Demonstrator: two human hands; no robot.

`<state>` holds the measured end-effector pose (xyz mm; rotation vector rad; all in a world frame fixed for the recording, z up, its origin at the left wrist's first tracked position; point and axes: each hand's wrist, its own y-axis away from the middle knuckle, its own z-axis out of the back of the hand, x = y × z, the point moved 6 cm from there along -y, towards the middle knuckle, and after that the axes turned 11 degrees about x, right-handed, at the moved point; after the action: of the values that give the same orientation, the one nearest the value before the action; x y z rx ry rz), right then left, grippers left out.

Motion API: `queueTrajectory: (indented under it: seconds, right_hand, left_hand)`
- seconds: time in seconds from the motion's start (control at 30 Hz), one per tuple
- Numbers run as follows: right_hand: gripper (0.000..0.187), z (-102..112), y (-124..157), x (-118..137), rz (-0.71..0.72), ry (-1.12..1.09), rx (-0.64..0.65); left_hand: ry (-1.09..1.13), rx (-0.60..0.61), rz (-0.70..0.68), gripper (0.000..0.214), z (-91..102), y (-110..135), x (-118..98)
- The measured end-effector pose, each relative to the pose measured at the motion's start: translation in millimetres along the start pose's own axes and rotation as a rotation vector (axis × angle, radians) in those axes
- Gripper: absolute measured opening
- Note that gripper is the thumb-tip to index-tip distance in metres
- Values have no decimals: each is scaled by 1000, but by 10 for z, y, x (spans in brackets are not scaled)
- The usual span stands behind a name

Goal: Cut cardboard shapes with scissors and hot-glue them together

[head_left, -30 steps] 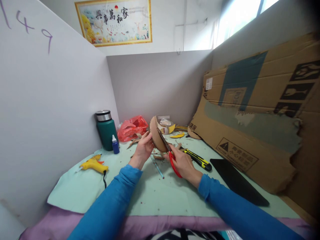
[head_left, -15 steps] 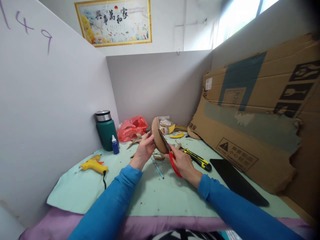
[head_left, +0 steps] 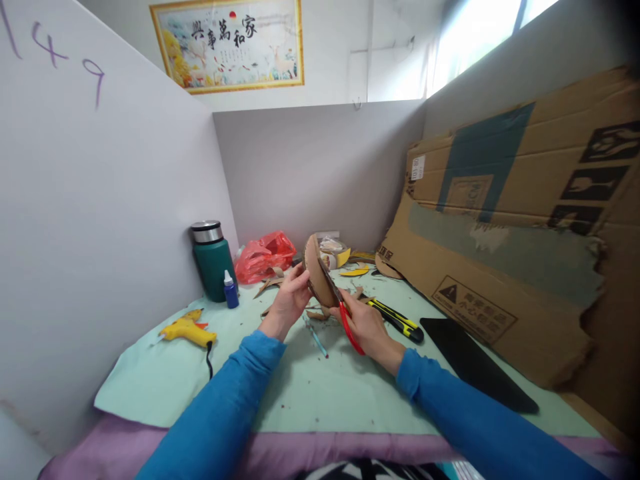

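My left hand (head_left: 289, 299) holds a rounded piece of brown cardboard (head_left: 316, 272) upright above the green mat (head_left: 165, 373). My right hand (head_left: 369, 328) grips red-handled scissors (head_left: 341, 308), whose blades lie against the cardboard's lower right edge. Both arms wear blue sleeves. Small cardboard scraps (head_left: 268, 285) lie on the mat under and behind my hands.
A yellow glue gun (head_left: 187, 329), a green thermos (head_left: 211, 259), a small blue bottle (head_left: 230, 289) and a red plastic bag (head_left: 264, 255) stand at the left and back. A yellow-black utility knife (head_left: 397, 319), a black sheet (head_left: 475, 363) and large cardboard sheets (head_left: 505, 220) are on the right.
The cardboard piece has turned slightly in my left hand and the scissors have crept a little along its edge. Otherwise nothing has moved.
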<state>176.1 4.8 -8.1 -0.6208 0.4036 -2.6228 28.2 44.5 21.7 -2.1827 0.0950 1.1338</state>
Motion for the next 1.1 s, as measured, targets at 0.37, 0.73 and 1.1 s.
queueTrajectory:
  seconds: [0.37,0.73,1.1]
  right_hand:
    - [49,0,-19,-10,-8,58,-22]
    - [48,27,26,37,59,-15,-47]
    - [43,41,24,45,87,-86,-28]
  left_hand:
    - [-8,0,3,33,26,-3,6]
    - [-24,1,2,33,-4,-3,-21]
    - [-40,62,0,39,-40,-22,-23]
